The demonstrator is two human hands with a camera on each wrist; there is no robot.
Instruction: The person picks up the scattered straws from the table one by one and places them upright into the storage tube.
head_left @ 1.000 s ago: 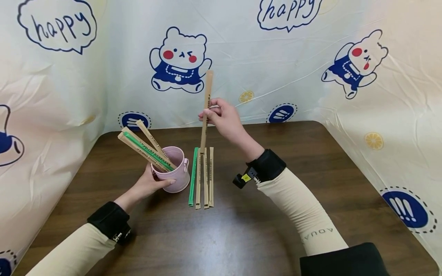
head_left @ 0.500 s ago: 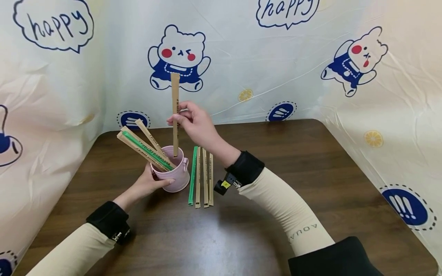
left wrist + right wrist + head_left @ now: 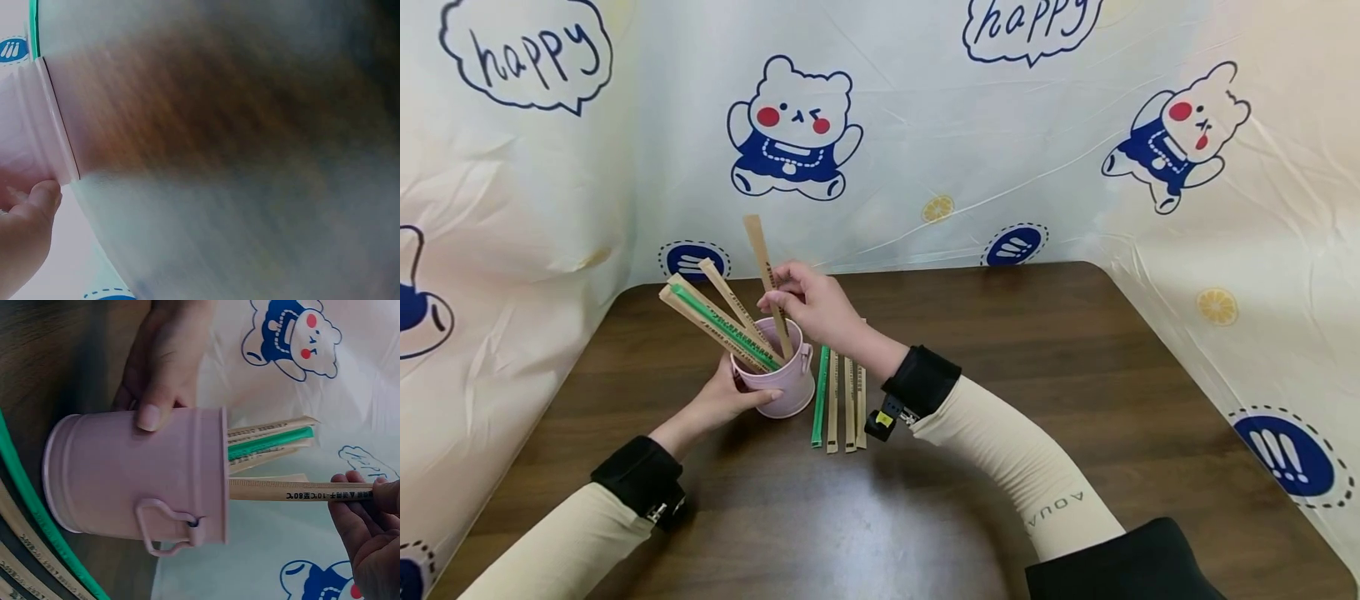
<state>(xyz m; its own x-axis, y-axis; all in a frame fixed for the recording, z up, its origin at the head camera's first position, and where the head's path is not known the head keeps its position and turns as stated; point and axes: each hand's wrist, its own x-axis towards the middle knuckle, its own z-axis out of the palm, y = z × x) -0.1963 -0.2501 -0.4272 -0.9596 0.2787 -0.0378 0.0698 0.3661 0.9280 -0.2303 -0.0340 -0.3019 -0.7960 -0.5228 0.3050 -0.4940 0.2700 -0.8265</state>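
Note:
A small pink metal bucket [image 3: 784, 390] stands on the table, gripped from its left side by my left hand [image 3: 715, 402]. In the right wrist view the left thumb lies along the bucket's wall, near the rim. My right hand [image 3: 817, 305] pinches a brown paper-wrapped straw [image 3: 757, 242] between thumb and fingers; its lower end is inside the bucket and its top tilts left. Several brown-wrapped straws [image 3: 724, 287] and a green-wrapped straw [image 3: 718, 321] lean left out of the bucket. The bucket's bottom inside is hidden.
Right of the bucket, a green-wrapped straw [image 3: 818, 408] and 3 brown-wrapped straws [image 3: 851, 412] lie side by side on the dark wooden table [image 3: 790, 517]. My right forearm partly covers their far ends. A printed curtain [image 3: 910, 125] surrounds the table's back and sides.
My right hand has carried the brown-wrapped straw left from above the row on the table, then lowered its end into the bucket. The left hand and the bucket have stayed in place.

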